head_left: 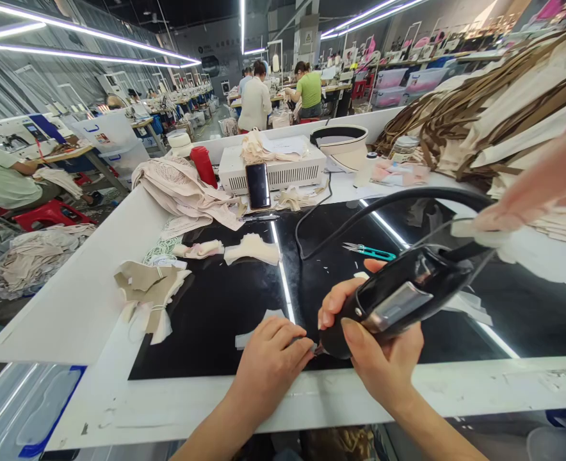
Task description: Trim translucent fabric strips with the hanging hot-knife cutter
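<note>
My right hand (383,358) is closed around a black corded hand tool (408,291) with a metal lever, its tip pointing down-left at the black mat (206,333). My left hand (276,355) presses a pale thin strip (245,340) against the mat, its fingertips beside the tool's tip. The part of the strip beneath my fingers is hidden. A black cable (360,221) arches back from the tool. Beyond the tool lie teal thread snips (370,250). At the right edge, another, blurred hand (527,186) reaches in near the tool's rear end; whose it is, I cannot tell.
Cut fabric pieces (251,248) and a tied beige bundle (148,288) lie to the left. A phone (258,186) leans on a white vented box (276,168), next to a red bottle (203,166). Brown and cream straps (460,109) pile at right. Co-workers sit farther back.
</note>
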Available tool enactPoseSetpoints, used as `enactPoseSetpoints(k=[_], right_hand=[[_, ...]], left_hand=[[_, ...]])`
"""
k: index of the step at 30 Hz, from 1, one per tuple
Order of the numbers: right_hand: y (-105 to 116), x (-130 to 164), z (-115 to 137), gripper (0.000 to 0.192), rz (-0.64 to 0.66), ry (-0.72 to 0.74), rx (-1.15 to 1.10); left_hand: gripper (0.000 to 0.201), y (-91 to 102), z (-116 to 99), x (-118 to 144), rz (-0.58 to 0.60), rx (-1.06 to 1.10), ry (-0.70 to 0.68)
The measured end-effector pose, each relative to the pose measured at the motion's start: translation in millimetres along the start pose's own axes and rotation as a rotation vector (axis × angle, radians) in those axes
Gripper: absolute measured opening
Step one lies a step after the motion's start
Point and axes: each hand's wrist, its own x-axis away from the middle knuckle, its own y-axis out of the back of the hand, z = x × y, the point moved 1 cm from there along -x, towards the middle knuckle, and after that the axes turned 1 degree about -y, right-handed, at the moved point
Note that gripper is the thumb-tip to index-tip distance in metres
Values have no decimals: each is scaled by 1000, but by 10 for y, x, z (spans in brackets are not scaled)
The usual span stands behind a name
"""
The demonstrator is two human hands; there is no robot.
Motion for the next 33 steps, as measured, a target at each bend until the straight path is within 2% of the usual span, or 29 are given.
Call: enactPoseSetpoints(k=[3,6,10,14,17,23,28,33], right_hand=[[25,6,5,54,-5,-10,8],[81,10,22,55,7,-30,5],[125,-20,56,58,11,-40,11],[-15,-68,23,53,18,-49,-59],[-234,-64,-57,54,55,-82,-129],[-625,-8,-215,53,111,-112,-209],[-734,11,-314,53,127,-77,-195],[-785,20,-404,54,117,-78,-185]], left_hand=[[14,64,-13,32,34,-4,-10],[18,211,20,142,39,-21,1],[26,470,162,426,32,-90,137],[29,614,279,696,22,-94,279],[24,607,301,768,10,-55,340],[11,527,268,711,-90,7,430],[14,494,241,692,-134,26,493],[22,473,226,693,-119,34,531]])
